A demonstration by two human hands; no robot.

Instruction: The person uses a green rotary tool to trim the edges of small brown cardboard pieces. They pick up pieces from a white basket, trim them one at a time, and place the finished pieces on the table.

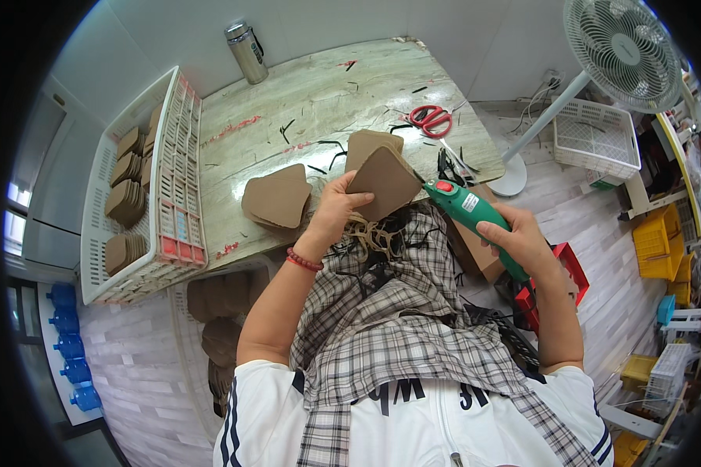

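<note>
Between thumb and fingers, my left hand [336,208] grips a brown shield-shaped pad [385,181] above the table's near edge. My right hand [520,235] is wrapped round a green handheld power tool [479,212] with a red button. The tool's narrow tip meets or nearly meets the pad's right corner; I cannot tell if they touch. Just behind the held pad lies another brown pad [366,148]. To the left, a small stack of similar pads [276,196] rests on the table. Thin trimmed strips hang over my checked apron [397,327] below the pad.
A white crate [181,167] of stacked brown pads stands at the table's left. Red-handled scissors [431,121] and black scraps lie on the marbled table [304,86], with a steel flask [246,53] at the back. A fan [623,50] and a red box [566,268] are at right.
</note>
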